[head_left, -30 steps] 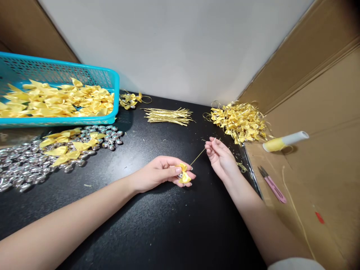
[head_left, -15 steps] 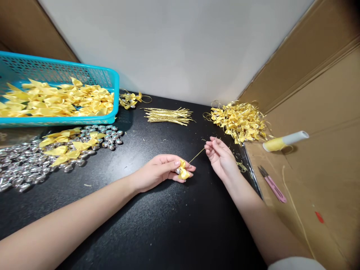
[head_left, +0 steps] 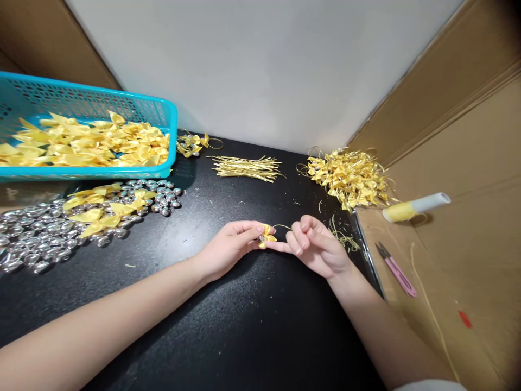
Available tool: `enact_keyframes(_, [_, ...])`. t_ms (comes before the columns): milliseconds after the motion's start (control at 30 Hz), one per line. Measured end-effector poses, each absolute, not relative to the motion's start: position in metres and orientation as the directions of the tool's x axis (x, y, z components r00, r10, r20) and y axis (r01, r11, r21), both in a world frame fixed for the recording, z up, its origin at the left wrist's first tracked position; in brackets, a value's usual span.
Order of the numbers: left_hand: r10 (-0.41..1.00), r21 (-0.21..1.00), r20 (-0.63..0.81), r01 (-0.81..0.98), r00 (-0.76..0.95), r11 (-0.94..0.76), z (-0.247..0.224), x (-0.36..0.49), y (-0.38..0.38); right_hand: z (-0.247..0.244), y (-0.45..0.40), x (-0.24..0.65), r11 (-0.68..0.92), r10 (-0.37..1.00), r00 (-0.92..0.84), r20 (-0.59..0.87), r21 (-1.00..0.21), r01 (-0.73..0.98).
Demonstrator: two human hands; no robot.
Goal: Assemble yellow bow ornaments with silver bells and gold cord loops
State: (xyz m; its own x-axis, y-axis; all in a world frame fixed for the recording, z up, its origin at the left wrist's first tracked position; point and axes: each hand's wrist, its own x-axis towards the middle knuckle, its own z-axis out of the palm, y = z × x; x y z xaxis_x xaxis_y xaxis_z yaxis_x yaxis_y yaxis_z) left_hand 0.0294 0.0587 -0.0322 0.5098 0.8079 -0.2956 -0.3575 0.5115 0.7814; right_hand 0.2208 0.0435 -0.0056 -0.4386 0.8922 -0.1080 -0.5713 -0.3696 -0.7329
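Observation:
Between the thumb and fingers of my left hand is a small yellow ribbon bow with a silver bead partly showing at its side. A thin gold cord curves from the bow to my right hand. That hand is closed on the cord with curled fingers, and one finger stretches out to touch the bow. The cord's far end is hidden in the fingers. Both hands are just above the black table.
A turquoise basket of yellow bows stands at the left, silver beads in front of it. Cut gold cords lie at the back, finished bows back right. Pink thread snips and a tube are on the cardboard.
My right hand has moved left and slightly down, close to the left hand, with one finger now extended to the bow. The cord went from taut and straight to a slack curve.

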Motion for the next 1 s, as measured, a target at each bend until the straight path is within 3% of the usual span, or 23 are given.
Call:
enact_keyframes(400, [0.780,0.750,-0.364,-0.337,0.509,0.569,-0.029,0.029,0.059,-0.005,0.046,0.225,-0.315,0.912,-0.400,-0.096,-0.787,-0.530])
enact_keyframes(633, [0.819,0.788,-0.320,-0.346,0.476,0.509,-0.030,0.031,0.055,-0.009,0.050,0.230,-0.252,0.921,-0.385,-0.053,-0.835,-0.489])
enact_keyframes(833, [0.820,0.828,-0.253,-0.324,0.514,0.458,-0.033,0.029,0.056,-0.002,0.061,0.243,-0.093,0.992,-0.122,-0.024,-0.793,-0.603])
enact_keyframes(1000, [0.817,0.810,-0.165,-0.396,0.553,0.432,-0.033,0.026,0.057,-0.005,0.067,0.247,-0.140,0.989,-0.060,-0.132,-0.762,-0.632])
